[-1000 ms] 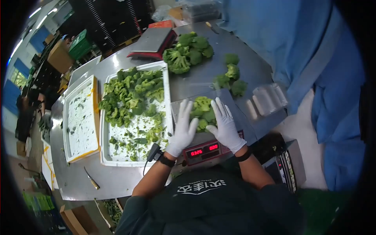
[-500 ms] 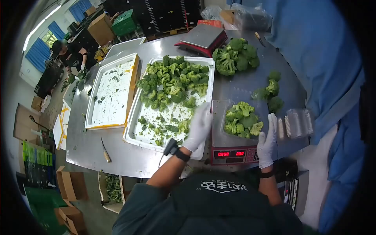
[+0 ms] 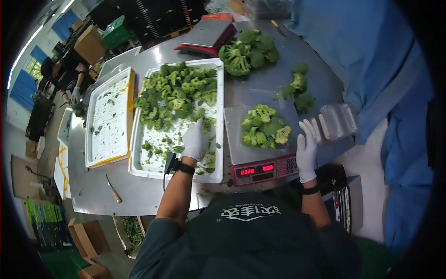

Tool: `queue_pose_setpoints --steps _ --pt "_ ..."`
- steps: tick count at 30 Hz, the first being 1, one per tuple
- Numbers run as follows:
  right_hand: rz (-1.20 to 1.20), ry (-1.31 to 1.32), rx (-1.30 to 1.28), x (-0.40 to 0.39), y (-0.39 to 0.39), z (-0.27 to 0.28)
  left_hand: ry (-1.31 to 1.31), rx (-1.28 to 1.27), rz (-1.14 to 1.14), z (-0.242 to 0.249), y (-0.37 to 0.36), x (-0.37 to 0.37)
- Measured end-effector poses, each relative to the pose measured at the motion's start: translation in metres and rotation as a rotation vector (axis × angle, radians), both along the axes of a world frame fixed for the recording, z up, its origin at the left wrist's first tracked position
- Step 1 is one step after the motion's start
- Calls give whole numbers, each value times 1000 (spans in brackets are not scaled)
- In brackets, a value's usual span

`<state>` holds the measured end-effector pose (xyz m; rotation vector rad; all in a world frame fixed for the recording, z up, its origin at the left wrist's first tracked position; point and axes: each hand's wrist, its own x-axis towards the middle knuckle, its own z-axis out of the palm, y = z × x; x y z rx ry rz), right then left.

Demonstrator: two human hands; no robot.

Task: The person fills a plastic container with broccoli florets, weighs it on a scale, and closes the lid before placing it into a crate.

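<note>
My left hand (image 3: 194, 141), in a white glove, is over the lower part of a white tray (image 3: 218, 153) of cut broccoli florets (image 3: 176, 95). Its fingertips touch or nearly touch a floret, and whether they grip it cannot be made out. On the red digital scale (image 3: 278, 168) sits a clear plastic box (image 3: 237, 139) with florets (image 3: 264, 128) in it, its lid raised behind. The display reads about 0.328. Just right of the scale, my gloved right hand (image 3: 306, 151) stands upright, fingers apart and empty.
Whole broccoli heads (image 3: 248, 51) lie behind the scale, beside a second scale (image 3: 206, 33). Stacked clear boxes (image 3: 338, 122) stand at right. A knife (image 3: 114, 189) lies front left, near a tray with leaf scraps (image 3: 109, 118). A co-worker (image 3: 69, 74) handles greens at far left.
The view has shifted, so the table sits further left. My left hand has moved from the gap beside the scale onto the tray's florets. The scale's reading has risen.
</note>
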<state>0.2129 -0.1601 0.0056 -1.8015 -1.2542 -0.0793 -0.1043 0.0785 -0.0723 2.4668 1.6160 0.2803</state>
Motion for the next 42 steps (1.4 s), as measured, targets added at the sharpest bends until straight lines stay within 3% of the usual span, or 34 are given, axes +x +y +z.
queue_pose_setpoints --steps 3,5,8,12,20,22,26,28,32,33,34,35,36,37,38,40,42 --pt "-9 -4 0 -2 -2 3 -3 -31 24 -11 1 -2" --pt "-20 12 -4 1 -5 -4 -150 158 58 -24 2 -14" --pt "-28 10 -11 2 -5 -6 -198 141 138 -3 1 -23" --pt "-19 27 0 2 -3 -6 -343 336 129 7 7 -38" --pt "9 39 -4 -1 5 -5 -401 278 157 19 4 -45" --pt "6 45 8 1 6 -8 -573 285 135 23 2 -39" --pt "20 60 3 0 7 -5 -534 172 157 31 3 -31" --pt "37 49 0 2 10 -4 -234 226 132 22 11 -31" --pt "55 179 113 30 38 -12 -473 394 -13 37 -3 5" --pt "44 393 19 42 51 -9 -647 84 -16 42 -14 19" --pt "38 605 -70 53 65 -5 -539 -116 -10 50 -23 28" --pt "35 598 -52 63 82 -8 -603 -222 -106 36 -26 36" --pt "52 628 -129 71 102 -15 -495 -234 -164 36 -33 44" --pt "71 659 -207 77 118 -16 -502 -294 -163 46 -50 54" --pt "82 610 -326 78 130 -11 -481 -620 -158 68 -58 60" --pt "154 465 -448 79 148 -13 -496 -819 -131 71 -71 68" --pt "146 401 -412 76 158 -18 -546 -872 -105 73 -76 70"
